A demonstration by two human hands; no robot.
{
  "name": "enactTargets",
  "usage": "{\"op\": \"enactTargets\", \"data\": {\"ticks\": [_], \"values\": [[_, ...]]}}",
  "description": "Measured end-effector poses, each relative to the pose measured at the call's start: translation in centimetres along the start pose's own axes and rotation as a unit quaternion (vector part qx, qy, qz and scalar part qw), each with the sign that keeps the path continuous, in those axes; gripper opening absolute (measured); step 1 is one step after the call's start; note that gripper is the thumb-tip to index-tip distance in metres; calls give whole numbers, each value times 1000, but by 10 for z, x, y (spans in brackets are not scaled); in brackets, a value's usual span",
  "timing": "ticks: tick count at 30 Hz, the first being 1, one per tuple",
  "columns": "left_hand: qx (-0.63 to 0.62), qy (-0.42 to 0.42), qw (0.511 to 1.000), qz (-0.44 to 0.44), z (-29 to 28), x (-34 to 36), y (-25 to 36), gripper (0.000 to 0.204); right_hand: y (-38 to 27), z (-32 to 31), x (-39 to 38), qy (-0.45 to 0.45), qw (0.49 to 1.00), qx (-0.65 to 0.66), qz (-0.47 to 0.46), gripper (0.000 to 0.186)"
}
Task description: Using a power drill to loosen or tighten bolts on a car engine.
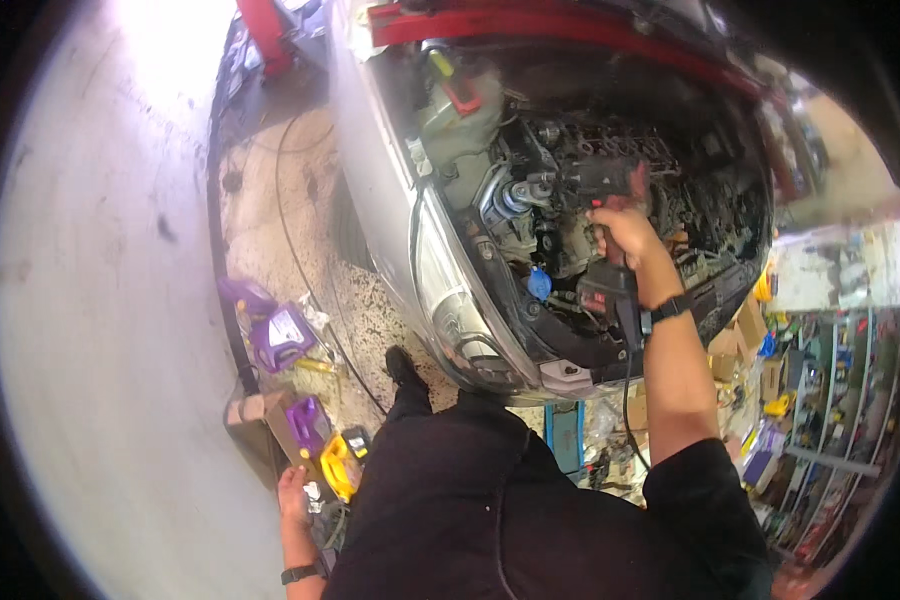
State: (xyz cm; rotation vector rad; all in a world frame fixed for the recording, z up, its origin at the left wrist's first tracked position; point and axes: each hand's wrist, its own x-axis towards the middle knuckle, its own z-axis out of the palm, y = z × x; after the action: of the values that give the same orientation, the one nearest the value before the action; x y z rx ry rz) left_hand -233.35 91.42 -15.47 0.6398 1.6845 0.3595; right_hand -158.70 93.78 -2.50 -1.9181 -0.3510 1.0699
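Note:
My right hand (625,236) is wrapped round the grip of a black and red impact wrench (600,180), held over the open engine bay. The wrench's nose points left, toward a silver metal engine mount (515,195). A dark block (606,290) sits at the base of its grip, and a black cord (627,400) hangs down from there. Below the wrench lies the exposed engine (620,145), partly hidden by tool and hand. Low at my left side hangs my left hand (292,495), fingers loosely bent and slightly apart. I see nothing held in it; bottles stand close by.
The silver car's headlight (460,310) and front edge lie before me. A blue cap (539,284) is inside the bay. Purple jugs (282,335) and a yellow jug (340,467) stand at left, near a cable (295,250) on the floor. Loaded shelves (835,400) are at right.

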Motion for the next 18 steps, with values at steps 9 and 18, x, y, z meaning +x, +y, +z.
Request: {"op": "enactTargets", "data": {"ticks": [9,18], "values": [[392,-237,763,456,196,-59,271,30,59,30,-190,47,995,59,60,23],[524,-301,313,732,404,-136,305,40,95,44,-262,41,986,161,-3,24]]}}
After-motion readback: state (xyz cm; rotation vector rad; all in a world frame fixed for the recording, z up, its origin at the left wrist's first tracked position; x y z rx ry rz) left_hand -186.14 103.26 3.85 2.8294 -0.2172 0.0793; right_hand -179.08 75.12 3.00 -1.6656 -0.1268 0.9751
